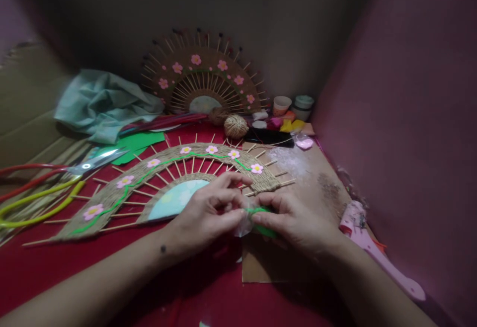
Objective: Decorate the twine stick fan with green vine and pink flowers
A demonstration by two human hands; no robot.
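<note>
Both hands meet over the front of the work area, at a small clear plastic wrapper (243, 226) with a soft green lump, clay-like (265, 221), in it or against it. My left hand (212, 205) pinches the plastic between thumb and fingers. Closed around the green lump is my right hand (292, 217), which hides part of it. Just beyond them lies a half-round fan of woven twine and thin sticks (266, 182). Pink flowers with yellow centres and a wavy green line run along its band. A pale blue half-disc (175, 199) forms its middle, partly covered by my left hand.
Red-handled and yellow-handled scissors (86, 166) lie left, near green sheets (139, 147) and a bluish cloth (108, 101). A similar fan (204, 56) leans at the back. A twine ball (236, 126), cups, cardboard (268, 262) and a pink tool (387, 262) are rightward.
</note>
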